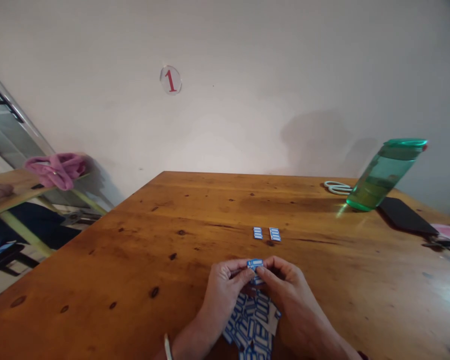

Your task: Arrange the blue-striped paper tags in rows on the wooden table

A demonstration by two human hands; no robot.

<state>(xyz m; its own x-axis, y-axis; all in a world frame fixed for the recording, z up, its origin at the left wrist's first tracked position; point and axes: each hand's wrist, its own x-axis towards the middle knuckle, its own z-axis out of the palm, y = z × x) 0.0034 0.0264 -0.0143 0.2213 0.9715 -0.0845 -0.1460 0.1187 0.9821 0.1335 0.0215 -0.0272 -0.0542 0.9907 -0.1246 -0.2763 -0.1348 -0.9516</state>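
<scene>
Low in the head view, my left hand (228, 282) and my right hand (285, 280) meet over the wooden table. Between their thumbs and fingers they pinch a small blue-and-white label card (255, 263), partly covered by the thumbs. Under and just in front of my wrists lies a loose heap of similar blue-and-white cards (249, 325), some overlapping; my forearms hide its sides. Farther out on the table, two small piles or cards lie side by side, a left card (257, 233) and a right card (275, 234), apart from my hands.
A green water bottle (386, 175) stands at the right, beside a dark phone-like slab (407, 216) and a coiled white cable (337, 188). Pink-and-white items (448, 235) lie at the right edge. Left, another table holds a pink cloth (56, 170); a person's arm shows there.
</scene>
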